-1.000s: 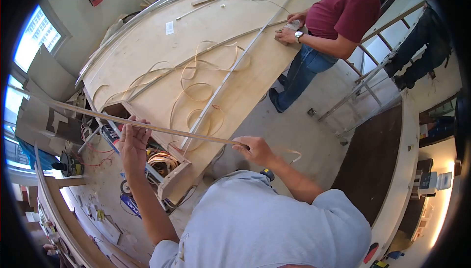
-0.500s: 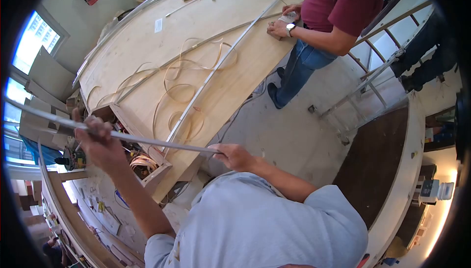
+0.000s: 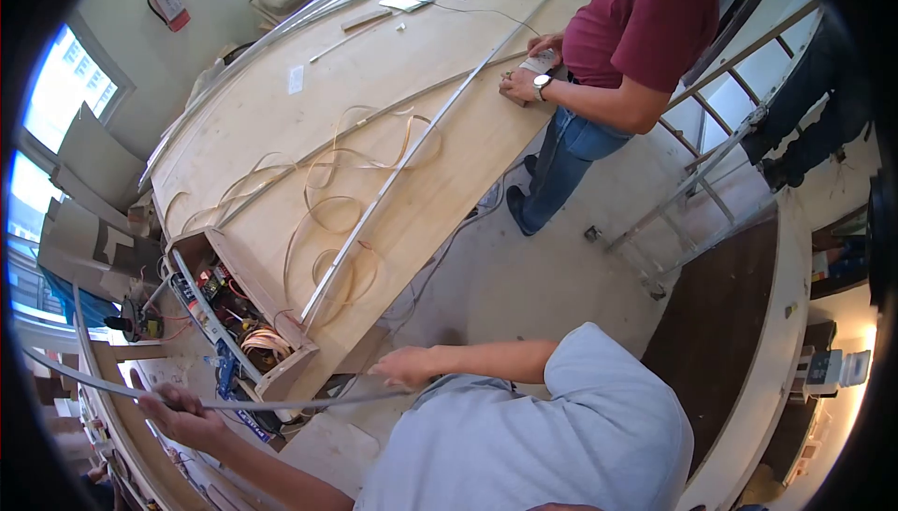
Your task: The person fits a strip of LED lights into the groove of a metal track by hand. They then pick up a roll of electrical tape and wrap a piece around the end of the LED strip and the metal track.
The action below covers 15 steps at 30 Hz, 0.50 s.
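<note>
My left hand (image 3: 182,415), palm up at the lower left, has its fingers round a long thin grey strip (image 3: 281,405). The strip bends away past the left edge of the view, and its near end lies by my shirt. Apart from the strip, my right hand (image 3: 407,368) hangs just above it with fingers loosely stretched, holding nothing visible. Between my hands and the table stands a wooden box (image 3: 299,361) of tools and coiled wire. Behind it is the large wooden table (image 3: 440,221), with a long pale metal strip (image 3: 383,188) along it.
Loose curled bands (image 3: 323,174) lie on the table. At its far right side a person in a maroon shirt (image 3: 645,34) holds a block (image 3: 519,86). A ladder (image 3: 711,184) with another person's legs on it stands at the right. A cable (image 3: 435,273) runs along the floor.
My left hand has come down with the strip, away from over the wooden box. My right hand has let go of the strip's end and moved slightly left and down.
</note>
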Motion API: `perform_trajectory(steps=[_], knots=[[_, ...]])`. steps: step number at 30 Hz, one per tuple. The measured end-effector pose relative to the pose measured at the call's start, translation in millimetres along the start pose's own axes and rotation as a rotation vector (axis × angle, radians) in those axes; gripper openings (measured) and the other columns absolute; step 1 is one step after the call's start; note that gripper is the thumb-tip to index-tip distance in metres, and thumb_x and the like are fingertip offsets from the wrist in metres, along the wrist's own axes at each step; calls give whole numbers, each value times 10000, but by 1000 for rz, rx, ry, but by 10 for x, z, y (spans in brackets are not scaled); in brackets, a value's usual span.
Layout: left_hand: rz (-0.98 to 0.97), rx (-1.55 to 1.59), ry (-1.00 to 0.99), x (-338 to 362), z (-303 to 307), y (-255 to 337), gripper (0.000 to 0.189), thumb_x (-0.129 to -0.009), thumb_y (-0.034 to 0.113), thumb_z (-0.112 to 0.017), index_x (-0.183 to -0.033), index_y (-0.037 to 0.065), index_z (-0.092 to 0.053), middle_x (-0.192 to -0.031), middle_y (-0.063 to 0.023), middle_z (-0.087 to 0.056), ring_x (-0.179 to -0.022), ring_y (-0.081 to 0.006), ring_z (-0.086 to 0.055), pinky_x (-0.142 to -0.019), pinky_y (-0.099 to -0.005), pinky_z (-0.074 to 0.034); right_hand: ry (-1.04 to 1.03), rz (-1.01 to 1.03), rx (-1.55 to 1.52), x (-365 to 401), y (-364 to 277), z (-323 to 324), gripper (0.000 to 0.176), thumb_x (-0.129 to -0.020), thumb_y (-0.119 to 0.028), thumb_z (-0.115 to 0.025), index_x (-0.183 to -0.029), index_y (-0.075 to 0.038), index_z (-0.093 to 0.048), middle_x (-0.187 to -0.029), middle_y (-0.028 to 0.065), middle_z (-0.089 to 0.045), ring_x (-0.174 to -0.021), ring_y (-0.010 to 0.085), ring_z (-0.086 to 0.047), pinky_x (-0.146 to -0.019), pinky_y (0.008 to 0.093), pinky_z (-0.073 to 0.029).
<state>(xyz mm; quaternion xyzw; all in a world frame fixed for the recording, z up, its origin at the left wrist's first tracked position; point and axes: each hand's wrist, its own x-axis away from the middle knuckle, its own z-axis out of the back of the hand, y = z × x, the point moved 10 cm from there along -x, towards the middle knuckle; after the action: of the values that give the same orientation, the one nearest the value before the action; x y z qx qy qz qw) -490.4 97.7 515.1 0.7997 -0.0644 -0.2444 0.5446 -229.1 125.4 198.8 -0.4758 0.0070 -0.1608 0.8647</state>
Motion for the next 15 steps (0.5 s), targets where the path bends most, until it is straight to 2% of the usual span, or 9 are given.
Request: perform_trajectory(steps=[3, 7, 13, 15], knots=[[11, -135, 68, -11, 461, 19, 412, -1002, 299, -446, -1328, 49, -472, -634, 36, -372, -420, -14, -250, -363, -181, -181, -66, -20, -1, 37, 209, -241, 432, -899, -275, -566, -1253, -40, -487, -1110, 201, -591, -1074, 373, -547, -880, 454, -451], [1, -326, 10, -21, 963, 53, 386, -1000, 303, -452, -1302, 69, -510, -610, 46, -380, -422, -7, -256, -360, -178, -187, -121, -157, -53, 238, 352, -364, 411, -904, -290, -558, -1228, -40, -526, -1108, 194, -606, -1063, 368, -558, -877, 445, -452], [149, -478, -60, 193, 1621, -247, 342, -980, 309, -503, -1232, 90, -576, -572, 70, -385, -410, 5, -286, -345, -177, -179, -89, -237, -78, 385, 359, -417, 397, -901, -298, -551, -1192, -29, -556, -1121, 202, -608, -1054, 369, -562, -888, 433, -447], [179, -522, -113, 299, 1789, -436, 328, -974, 292, -521, -1215, 81, -586, -565, 70, -393, -409, 5, -292, -345, -177, -181, 5, -198, -40, 427, 292, -387, 388, -899, -289, -555, -1185, -26, -559, -1117, 207, -608, -1043, 376, -565, -883, 436, -450]])
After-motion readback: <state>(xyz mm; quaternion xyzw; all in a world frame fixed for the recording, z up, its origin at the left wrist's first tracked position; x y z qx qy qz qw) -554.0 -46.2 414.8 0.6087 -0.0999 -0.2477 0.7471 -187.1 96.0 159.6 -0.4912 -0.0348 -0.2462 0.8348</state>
